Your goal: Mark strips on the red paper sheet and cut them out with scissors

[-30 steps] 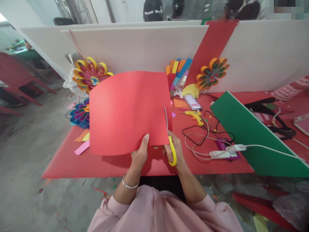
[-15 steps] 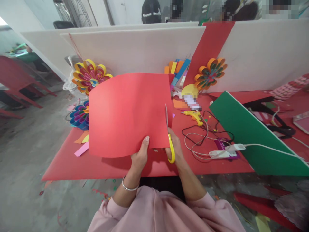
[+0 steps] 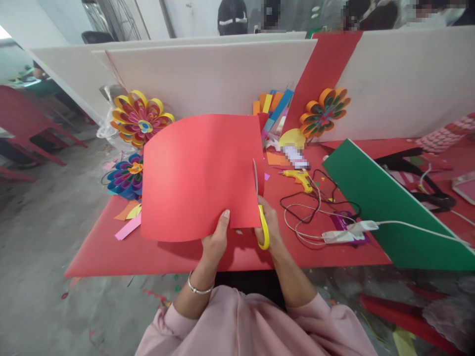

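A large sheet of red paper is held up over the red-covered table, its left side curving. My left hand grips the lower edge, thumb on top and fingers hidden beneath. Yellow-handled scissors are in my right hand, at the sheet's right side. One blade shows over the paper near that edge, pointing away from me; the other blade is hidden. A narrow red part of the paper lies to the right of the blade.
Paper flowers stand at the left, with another flower at the back right. A yellow glue gun, tangled cords and a power strip lie right of my hands. A green board leans farther right. White boards line the back.
The paper's left edge has shifted slightly right and bends more, uncovering more of the blue flower. My hands and the scissors stay almost where they were.
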Demonstrator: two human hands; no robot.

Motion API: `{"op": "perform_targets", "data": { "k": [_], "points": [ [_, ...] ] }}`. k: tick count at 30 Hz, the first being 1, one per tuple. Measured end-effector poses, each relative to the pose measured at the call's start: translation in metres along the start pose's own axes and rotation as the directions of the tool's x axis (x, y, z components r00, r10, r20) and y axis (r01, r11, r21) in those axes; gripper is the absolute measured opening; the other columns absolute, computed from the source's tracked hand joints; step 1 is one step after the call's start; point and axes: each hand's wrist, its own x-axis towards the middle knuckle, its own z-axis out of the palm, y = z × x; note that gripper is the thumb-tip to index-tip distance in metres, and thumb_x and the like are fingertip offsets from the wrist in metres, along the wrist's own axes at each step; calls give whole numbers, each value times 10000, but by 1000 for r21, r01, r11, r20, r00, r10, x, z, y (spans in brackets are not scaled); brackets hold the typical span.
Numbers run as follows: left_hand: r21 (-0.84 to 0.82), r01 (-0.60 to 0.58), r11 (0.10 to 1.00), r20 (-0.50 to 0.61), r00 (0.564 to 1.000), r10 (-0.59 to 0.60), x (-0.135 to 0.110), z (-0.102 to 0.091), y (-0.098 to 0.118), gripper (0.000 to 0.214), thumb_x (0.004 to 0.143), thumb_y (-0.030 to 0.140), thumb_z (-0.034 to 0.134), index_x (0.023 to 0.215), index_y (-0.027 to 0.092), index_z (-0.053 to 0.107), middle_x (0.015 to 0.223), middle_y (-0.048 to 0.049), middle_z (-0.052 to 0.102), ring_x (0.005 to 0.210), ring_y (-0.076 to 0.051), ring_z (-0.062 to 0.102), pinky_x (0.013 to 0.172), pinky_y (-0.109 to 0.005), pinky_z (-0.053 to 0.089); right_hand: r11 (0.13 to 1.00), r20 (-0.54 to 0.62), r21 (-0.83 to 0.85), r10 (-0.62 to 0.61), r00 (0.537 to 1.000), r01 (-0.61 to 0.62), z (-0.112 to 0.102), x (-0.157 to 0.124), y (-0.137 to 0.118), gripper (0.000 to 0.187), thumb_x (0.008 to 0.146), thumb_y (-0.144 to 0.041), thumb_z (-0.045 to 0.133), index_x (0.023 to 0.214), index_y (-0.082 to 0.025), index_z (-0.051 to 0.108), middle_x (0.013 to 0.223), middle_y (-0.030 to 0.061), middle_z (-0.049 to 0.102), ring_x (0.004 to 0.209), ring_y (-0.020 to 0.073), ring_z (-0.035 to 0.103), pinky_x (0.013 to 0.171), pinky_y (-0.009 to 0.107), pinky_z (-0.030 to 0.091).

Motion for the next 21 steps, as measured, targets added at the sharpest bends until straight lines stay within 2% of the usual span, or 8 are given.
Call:
{"op": "perform_targets", "data": {
  "k": [5, 8, 12, 21],
  "points": [
    [-13, -8, 1000, -12, 1000, 7, 1, -1, 0, 471, 706, 523, 964, 1024, 206, 823, 1068, -75, 848, 1123, -277, 800, 1166, -434, 596, 1000, -6, 18, -4, 1000, 4, 1, -2, 0, 215, 795, -384, 619, 941, -244, 691, 734, -5, 696, 632, 176, 620, 565, 270, 502],
    [-17, -4, 1000, 3, 1000, 4, 1, -2, -1, 473, 728, 526, 951, 1051, 205, 825, 1121, -85, 844, 1146, -276, 793, 1166, -439, 594, 1000, 22, 3, 18, 1000, -18, 0, -3, 3, 251, 821, -393, 634, 1006, -240, 709, 742, -7, 696, 630, 177, 622, 573, 272, 505],
    [8, -20, 1000, 23, 1000, 20, -1, -4, -2, 458, 750, 508, 942, 1071, 202, 832, 1220, -107, 826, 1162, -279, 790, 1151, -444, 605, 1000, 47, -8, 19, 999, -19, -2, -1, 6, 344, 820, -463, 694, 1085, -245, 714, 871, 20, 755, 741, 210, 675, 649, 300, 557],
    [72, 24, 997, 52, 998, -28, -3, -12, -9, 443, 777, 543, 914, 1052, 203, 840, 1177, -123, 834, 1148, -301, 797, 1128, -469, 619, 995, 51, 58, 81, 995, -84, 1, 7, 13, 391, 862, -473, 690, 1183, -254, 731, 963, 33, 792, 826, 233, 731, 690, 313, 582]
  ]
}}
